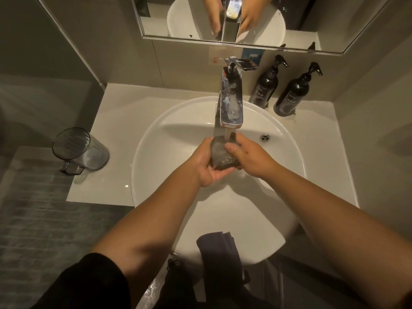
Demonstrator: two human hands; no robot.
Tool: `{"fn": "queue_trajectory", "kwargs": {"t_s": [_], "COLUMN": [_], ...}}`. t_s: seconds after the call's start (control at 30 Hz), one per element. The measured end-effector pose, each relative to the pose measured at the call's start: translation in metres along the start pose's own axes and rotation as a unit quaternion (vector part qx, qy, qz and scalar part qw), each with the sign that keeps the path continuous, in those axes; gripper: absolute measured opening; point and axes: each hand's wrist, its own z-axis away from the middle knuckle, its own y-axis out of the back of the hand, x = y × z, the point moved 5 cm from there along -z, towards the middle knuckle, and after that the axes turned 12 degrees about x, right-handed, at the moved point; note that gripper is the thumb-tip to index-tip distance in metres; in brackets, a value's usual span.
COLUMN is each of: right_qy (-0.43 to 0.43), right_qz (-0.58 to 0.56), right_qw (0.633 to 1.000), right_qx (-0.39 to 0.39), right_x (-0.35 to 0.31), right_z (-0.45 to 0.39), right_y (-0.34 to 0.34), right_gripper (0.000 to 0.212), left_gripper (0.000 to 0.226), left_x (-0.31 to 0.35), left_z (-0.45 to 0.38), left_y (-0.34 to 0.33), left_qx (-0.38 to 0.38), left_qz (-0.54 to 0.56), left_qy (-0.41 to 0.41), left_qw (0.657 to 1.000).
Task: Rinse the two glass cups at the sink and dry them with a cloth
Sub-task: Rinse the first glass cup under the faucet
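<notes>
Glass cup [220, 156] number one sits in the middle of the frame, right under the water running from the tap [230, 103], over the white sink [156, 134]. Left hand [208, 166] wraps its fingers around it from below, and right hand [247, 156] seems to curl over its top. Second glass cup [78, 150] stands on the counter [116, 130] at middle left, and a dark cloth [219, 250] hangs over the sink's rim at the bottom.

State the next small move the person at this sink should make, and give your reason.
Probably turn the glass cup so the running water from the tap reaches its other side. Both the left hand and right hand hold it under the stream; the second cup waits on the counter and the cloth hangs unused.
</notes>
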Motion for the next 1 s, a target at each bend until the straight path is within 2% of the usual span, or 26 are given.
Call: {"fn": "queue_trajectory", "kwargs": {"t_s": [0.07, 0.2, 0.3, 0.37, 0.4, 0.47, 0.53, 0.63, 0.83, 0.93, 1.0], "right_qy": [0.003, 0.045, 0.004, -0.013, -0.001, 0.074, 0.156, 0.233, 0.269, 0.236, 0.201], "right_qz": [-0.019, -0.005, 0.017, 0.034, 0.047, 0.067, 0.080, 0.194, 0.243, 0.242, 0.214], "right_qw": [1.000, 0.997, 0.997, 0.999, 0.997, 0.975, 0.951, 0.931, 0.915, 0.926, 0.939], "right_qx": [-0.008, -0.063, -0.075, -0.009, 0.056, 0.199, 0.255, 0.201, 0.178, 0.171, 0.177], "right_x": [0.000, -0.003, -0.003, -0.010, -0.018, -0.045, -0.081, -0.111, -0.099, -0.084, -0.071], "right_z": [0.001, 0.003, -0.003, -0.012, -0.019, -0.031, -0.037, -0.043, -0.027, -0.014, -0.009], "right_y": [-0.002, -0.005, 0.009, 0.030, 0.045, 0.076, 0.093, 0.088, 0.079, 0.076, 0.074], "right_gripper": [0.028, 0.040, 0.021, 0.028, 0.030, 0.030, 0.035, 0.060, 0.068, 0.073, 0.069], "left_gripper": [0.032, 0.032, 0.039, 0.035, 0.034, 0.033, 0.034, 0.038, 0.042, 0.040, 0.038], "left_x": [0.000, -0.002, -0.005, -0.006, -0.006, -0.005, -0.004, -0.008, -0.013, -0.014, -0.013], "left_z": [0.000, -0.003, -0.005, -0.005, -0.005, -0.005, -0.005, -0.005, -0.002, 0.002, 0.007], "left_y": [-0.001, 0.002, 0.007, 0.011, 0.014, 0.018, 0.021, 0.024, 0.031, 0.035, 0.038], "left_qx": [-0.007, -0.008, -0.012, -0.007, -0.004, 0.001, 0.001, 0.002, 0.021, 0.025, 0.024], "left_qz": [-0.001, -0.004, -0.017, -0.013, -0.009, -0.003, -0.005, -0.012, 0.011, 0.008, -0.004], "left_qy": [-0.001, 0.004, 0.007, 0.009, 0.011, 0.011, 0.008, 0.014, 0.004, -0.004, -0.006], "left_qw": [1.000, 1.000, 1.000, 1.000, 1.000, 1.000, 1.000, 1.000, 1.000, 1.000, 1.000]}}
